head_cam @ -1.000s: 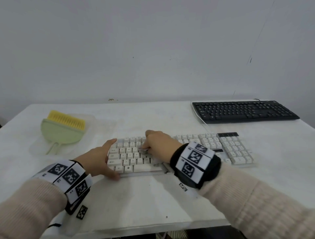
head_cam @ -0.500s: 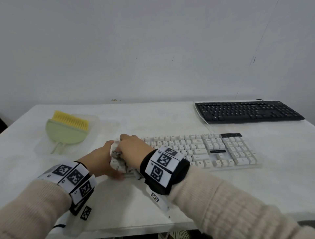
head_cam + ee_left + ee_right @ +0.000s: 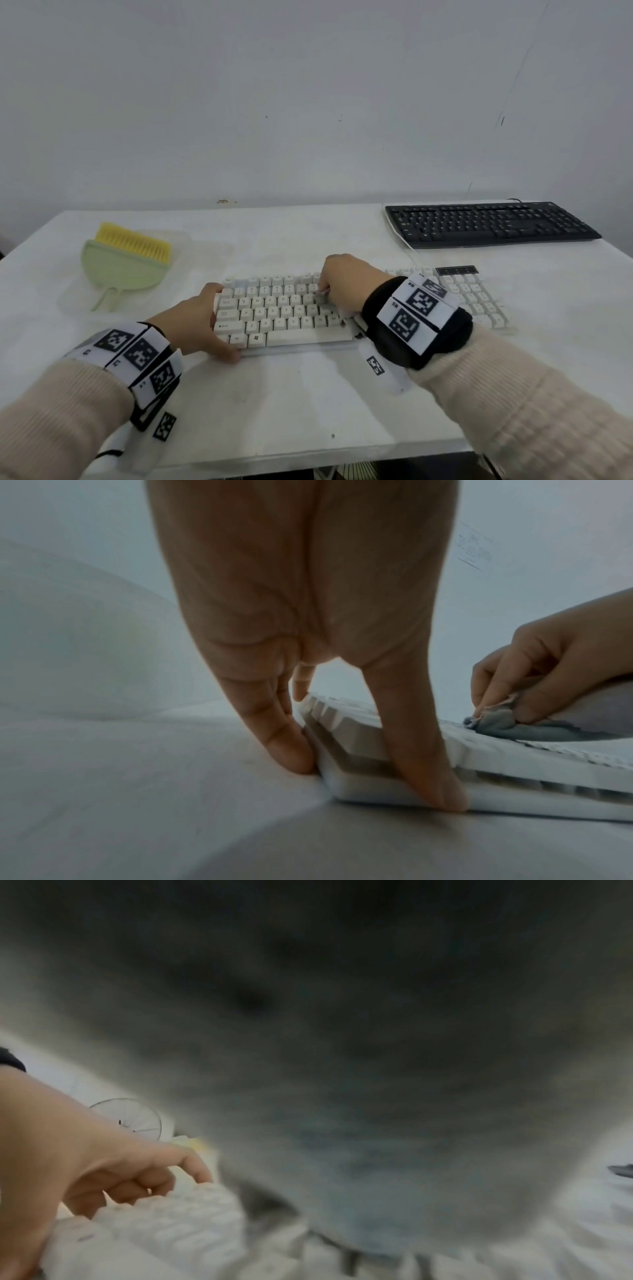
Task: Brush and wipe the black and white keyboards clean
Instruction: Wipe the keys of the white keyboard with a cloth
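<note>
The white keyboard (image 3: 281, 308) lies near the table's front, in the middle. My left hand (image 3: 219, 320) grips its left end, with the thumb (image 3: 428, 777) on the front edge and the fingers (image 3: 281, 745) against the side. My right hand (image 3: 329, 287) pinches a grey cloth (image 3: 496, 723) and presses it on the upper key rows near the keyboard's middle. The cloth (image 3: 342, 1069) blurs most of the right wrist view. The black keyboard (image 3: 489, 224) sits at the back right, with no hand on it.
A green brush (image 3: 126, 260) with yellow bristles lies on a clear plastic sheet at the back left. The white keyboard's number pad (image 3: 476, 301) extends to the right, past my right wrist. A white cable (image 3: 407, 248) runs between the two keyboards.
My right hand with the cloth went from the keyboard's middle to its left end, then back right to the middle. My left hand kept its hold on the left end.
</note>
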Motion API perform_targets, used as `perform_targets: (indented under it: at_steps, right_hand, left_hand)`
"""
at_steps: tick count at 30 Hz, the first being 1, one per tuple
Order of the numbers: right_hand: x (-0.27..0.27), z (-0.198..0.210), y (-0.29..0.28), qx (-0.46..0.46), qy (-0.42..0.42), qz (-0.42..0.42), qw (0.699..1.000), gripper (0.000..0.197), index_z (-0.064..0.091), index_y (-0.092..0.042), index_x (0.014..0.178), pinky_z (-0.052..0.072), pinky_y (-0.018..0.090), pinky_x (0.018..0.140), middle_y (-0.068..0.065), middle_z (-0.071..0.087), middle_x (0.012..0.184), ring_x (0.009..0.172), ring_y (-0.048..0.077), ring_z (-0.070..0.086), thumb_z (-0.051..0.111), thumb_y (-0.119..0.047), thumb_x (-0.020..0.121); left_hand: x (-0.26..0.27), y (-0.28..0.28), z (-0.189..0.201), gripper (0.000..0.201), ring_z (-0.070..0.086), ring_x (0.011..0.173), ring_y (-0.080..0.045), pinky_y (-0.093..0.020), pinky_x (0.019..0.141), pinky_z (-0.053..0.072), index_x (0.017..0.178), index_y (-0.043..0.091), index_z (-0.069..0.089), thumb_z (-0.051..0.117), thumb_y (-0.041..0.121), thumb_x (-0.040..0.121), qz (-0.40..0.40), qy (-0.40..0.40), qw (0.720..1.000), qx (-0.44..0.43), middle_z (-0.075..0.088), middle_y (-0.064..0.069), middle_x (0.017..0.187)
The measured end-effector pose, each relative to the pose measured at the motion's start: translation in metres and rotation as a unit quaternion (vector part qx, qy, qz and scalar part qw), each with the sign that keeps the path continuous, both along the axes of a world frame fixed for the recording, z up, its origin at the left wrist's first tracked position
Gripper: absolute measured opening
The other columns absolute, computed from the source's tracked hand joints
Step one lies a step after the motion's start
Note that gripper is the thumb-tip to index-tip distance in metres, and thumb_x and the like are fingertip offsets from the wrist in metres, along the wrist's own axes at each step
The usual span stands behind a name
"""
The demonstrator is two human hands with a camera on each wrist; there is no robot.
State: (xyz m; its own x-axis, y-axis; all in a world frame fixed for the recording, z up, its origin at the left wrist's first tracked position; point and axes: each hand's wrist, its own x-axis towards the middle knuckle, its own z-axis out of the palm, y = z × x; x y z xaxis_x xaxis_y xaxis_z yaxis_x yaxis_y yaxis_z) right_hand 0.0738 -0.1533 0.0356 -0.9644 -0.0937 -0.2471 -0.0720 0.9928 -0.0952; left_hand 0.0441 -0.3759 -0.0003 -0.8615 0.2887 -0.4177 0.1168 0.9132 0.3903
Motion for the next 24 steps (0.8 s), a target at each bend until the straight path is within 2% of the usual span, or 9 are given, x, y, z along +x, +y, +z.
perform_targets:
  at_steps: [2, 5, 8, 11, 15, 18, 20, 22, 24]
  right_hand:
    - [0.001, 0.0, -0.01, -0.029, 0.034, 0.012, 0.999, 0.018, 0.065, -0.001, 0.1, 0.041, 0.028, 0.076, 0.011, 0.053, 0.108, 0.09, 0.026, 0.053, 0.05, -0.01, 0.093]
    - [-0.003, -0.008, -0.037, -0.104, 0.09, 0.043, 0.99, 0.024, 0.06, -0.002, 0.081, 0.039, 0.03, 0.075, 0.005, 0.04, 0.096, 0.082, 0.024, 0.044, 0.049, -0.017, 0.096]
    - [-0.006, -0.026, -0.054, -0.093, 0.087, 0.094, 0.987, 0.016, 0.067, 0.001, 0.094, 0.043, 0.033, 0.076, 0.004, 0.036, 0.094, 0.082, 0.023, 0.04, 0.054, -0.008, 0.092]
    - [-0.003, -0.038, -0.042, -0.061, 0.1, 0.097, 0.988, 0.01, 0.066, -0.001, 0.092, 0.044, 0.032, 0.073, 0.003, 0.033, 0.091, 0.081, 0.021, 0.037, 0.057, -0.006, 0.09]
    - [0.004, -0.035, 0.002, -0.037, 0.103, 0.031, 0.993, 0.017, 0.062, -0.002, 0.089, 0.037, 0.028, 0.07, 0.002, 0.034, 0.09, 0.083, 0.021, 0.043, 0.053, -0.015, 0.095]
    - [0.011, -0.031, 0.032, -0.022, 0.088, -0.01, 0.996, 0.017, 0.055, -0.006, 0.081, 0.041, 0.026, 0.073, 0.002, 0.037, 0.09, 0.091, 0.025, 0.052, 0.053, -0.015, 0.095]
    - [0.017, -0.028, 0.051, -0.031, 0.068, -0.037, 0.997, 0.016, 0.064, -0.006, 0.093, 0.04, 0.027, 0.076, 0.001, 0.039, 0.09, 0.095, 0.026, 0.054, 0.051, -0.016, 0.095]
    - [0.02, -0.024, 0.068, -0.04, 0.053, -0.07, 0.995, 0.024, 0.066, -0.01, 0.111, 0.039, 0.027, 0.077, -0.004, 0.036, 0.078, 0.101, 0.026, 0.055, 0.049, -0.011, 0.094]
    - [0.019, -0.02, 0.073, -0.04, 0.063, -0.096, 0.993, 0.021, 0.068, -0.009, 0.103, 0.039, 0.026, 0.075, -0.006, 0.034, 0.075, 0.095, 0.023, 0.054, 0.05, -0.012, 0.094]
  left_hand:
    - [-0.002, 0.0, 0.0, 0.111, 0.048, 0.065, 0.0, -0.015, 0.052, 0.033, 0.141, 0.021, 0.013, 0.088, 0.034, 0.06, -0.001, -0.001, 1.0, -0.005, 0.05, 0.01, 0.076]
    - [-0.004, -0.001, -0.001, 0.112, 0.05, 0.066, -0.004, -0.017, 0.052, 0.033, 0.139, 0.022, 0.014, 0.088, 0.037, 0.057, 0.0, -0.003, 1.0, -0.012, 0.052, 0.007, 0.078]
    - [-0.004, 0.0, -0.001, 0.111, 0.051, 0.065, -0.003, -0.016, 0.052, 0.033, 0.139, 0.022, 0.014, 0.088, 0.037, 0.059, -0.005, 0.0, 1.0, -0.015, 0.052, 0.007, 0.078]
    - [-0.004, 0.001, 0.0, 0.11, 0.048, 0.064, 0.0, -0.015, 0.051, 0.033, 0.14, 0.021, 0.012, 0.087, 0.036, 0.06, -0.008, -0.001, 1.0, -0.021, 0.05, 0.011, 0.075]
    - [-0.005, 0.002, 0.002, 0.111, 0.048, 0.067, 0.0, -0.016, 0.053, 0.034, 0.141, 0.021, 0.011, 0.087, 0.038, 0.061, -0.012, -0.008, 0.999, -0.032, 0.049, 0.011, 0.077]
    - [-0.005, 0.002, 0.003, 0.112, 0.048, 0.07, 0.0, -0.015, 0.055, 0.034, 0.141, 0.02, 0.011, 0.086, 0.038, 0.061, -0.012, -0.01, 0.999, -0.033, 0.049, 0.012, 0.079]
    - [-0.004, 0.002, 0.003, 0.113, 0.047, 0.07, 0.0, -0.014, 0.055, 0.034, 0.143, 0.019, 0.01, 0.086, 0.038, 0.061, -0.012, -0.01, 0.999, -0.029, 0.047, 0.013, 0.08]
    - [-0.002, 0.003, 0.004, 0.113, 0.045, 0.07, 0.001, -0.013, 0.055, 0.034, 0.143, 0.018, 0.01, 0.086, 0.036, 0.062, -0.009, -0.008, 1.0, -0.024, 0.045, 0.014, 0.08]
    - [-0.001, 0.003, 0.004, 0.112, 0.044, 0.07, 0.001, -0.013, 0.055, 0.034, 0.143, 0.018, 0.01, 0.086, 0.035, 0.063, -0.008, -0.008, 1.0, -0.017, 0.044, 0.014, 0.08]
